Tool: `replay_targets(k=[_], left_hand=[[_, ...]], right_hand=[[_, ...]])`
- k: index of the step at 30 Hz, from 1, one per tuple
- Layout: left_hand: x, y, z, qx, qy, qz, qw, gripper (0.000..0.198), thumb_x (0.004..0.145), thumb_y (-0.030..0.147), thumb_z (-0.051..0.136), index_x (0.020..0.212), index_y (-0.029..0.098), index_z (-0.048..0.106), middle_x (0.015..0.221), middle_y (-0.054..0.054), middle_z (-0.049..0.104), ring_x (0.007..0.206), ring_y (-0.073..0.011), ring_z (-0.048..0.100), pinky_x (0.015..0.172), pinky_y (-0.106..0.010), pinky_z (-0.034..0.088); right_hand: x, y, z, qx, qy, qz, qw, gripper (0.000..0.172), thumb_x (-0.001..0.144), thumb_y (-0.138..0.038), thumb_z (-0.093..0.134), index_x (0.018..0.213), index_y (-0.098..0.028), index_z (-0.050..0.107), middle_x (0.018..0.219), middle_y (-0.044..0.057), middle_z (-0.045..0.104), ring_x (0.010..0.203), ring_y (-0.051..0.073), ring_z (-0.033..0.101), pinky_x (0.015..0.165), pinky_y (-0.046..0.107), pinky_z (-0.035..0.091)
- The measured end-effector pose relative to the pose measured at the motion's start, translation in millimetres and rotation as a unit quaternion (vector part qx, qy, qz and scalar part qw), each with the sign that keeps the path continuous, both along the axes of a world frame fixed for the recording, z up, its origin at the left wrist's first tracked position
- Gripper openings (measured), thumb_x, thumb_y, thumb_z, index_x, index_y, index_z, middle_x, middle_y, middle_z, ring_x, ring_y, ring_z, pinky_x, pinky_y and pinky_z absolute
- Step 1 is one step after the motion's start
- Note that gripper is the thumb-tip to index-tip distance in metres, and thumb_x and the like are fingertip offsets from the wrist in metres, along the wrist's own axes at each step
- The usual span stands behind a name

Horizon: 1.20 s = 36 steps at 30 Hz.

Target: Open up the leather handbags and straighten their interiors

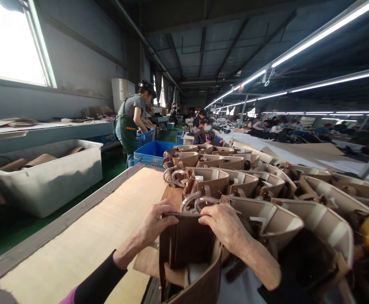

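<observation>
A dark brown leather bag (187,249) stands open at the near edge of the worktable, at 6 o'clock in the view. The left hand (151,228) curls its fingers over the bag's top rim at the left corner, and the right hand (225,226) grips the same rim just beside it. At 12 o'clock, just behind the rim, show two looped handles (192,203). Rows of tan bags (235,181) crowd the table from 12 to 3 o'clock. The bare plywood tabletop (108,219) runs toward 10 o'clock; beyond it sit a white tub (54,181) and a blue crate (151,154), where a person in a green apron (129,126) bends
</observation>
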State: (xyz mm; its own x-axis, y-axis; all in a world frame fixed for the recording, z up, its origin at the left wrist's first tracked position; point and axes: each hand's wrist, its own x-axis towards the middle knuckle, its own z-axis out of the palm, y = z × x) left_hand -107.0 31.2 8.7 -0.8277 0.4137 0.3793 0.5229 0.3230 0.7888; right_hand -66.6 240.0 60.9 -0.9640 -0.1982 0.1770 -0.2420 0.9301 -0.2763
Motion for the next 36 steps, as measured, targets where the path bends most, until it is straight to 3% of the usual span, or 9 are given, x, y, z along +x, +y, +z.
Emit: replay_targets(k=[8,18,27,32,36], left_hand=[[4,2,-1.9,0.033,-0.032,-0.002,0.999,0.016,0.075,0.025,0.057,0.068,0.012,0.065,0.072,-0.002,0.054,0.070,-0.0125,0.050,0.064,-0.023,0.036],[7,5,-9.0,0.054,-0.015,0.014,0.998,0.016,0.079,0.022,0.056,0.070,0.014,0.066,0.076,-0.003,0.058,0.073,-0.0126,0.054,0.066,-0.021,0.039],[3,4,-15.8,0.074,-0.018,0.014,0.997,0.017,0.078,0.024,0.059,0.071,0.014,0.070,0.073,-0.003,0.059,0.069,-0.0124,0.054,0.063,-0.022,0.038],[5,6,-12.8,0.083,-0.039,0.022,0.996,0.020,0.076,0.029,0.061,0.069,0.014,0.070,0.071,-0.003,0.059,0.067,-0.0128,0.053,0.062,-0.023,0.038],[10,4,-7.7,0.084,-0.058,0.027,0.994,0.022,0.074,0.034,0.064,0.071,0.014,0.072,0.071,-0.003,0.059,0.068,-0.0143,0.053,0.063,-0.024,0.038]], right_hand=[[-8,-16,-3.9,0.069,0.012,0.020,0.997,0.012,0.079,-0.021,0.064,0.068,-0.021,0.069,0.069,0.004,0.068,0.072,0.020,0.062,0.060,0.028,0.031],[-15,-38,-10.3,0.087,0.036,0.088,0.992,0.018,0.087,-0.028,0.058,0.072,-0.022,0.067,0.068,0.002,0.067,0.069,0.018,0.064,0.057,0.026,0.034],[-11,-45,-10.8,0.102,0.037,0.089,0.990,0.021,0.090,-0.023,0.051,0.075,-0.020,0.066,0.070,0.006,0.068,0.069,0.021,0.065,0.054,0.027,0.032],[-10,-47,-2.7,0.112,0.002,0.124,0.986,0.020,0.089,-0.021,0.050,0.080,-0.019,0.068,0.074,0.007,0.069,0.072,0.019,0.065,0.056,0.025,0.034],[-8,-47,-3.3,0.105,-0.005,0.112,0.988,0.024,0.090,-0.018,0.048,0.077,-0.018,0.068,0.074,0.007,0.069,0.070,0.018,0.064,0.058,0.026,0.035]])
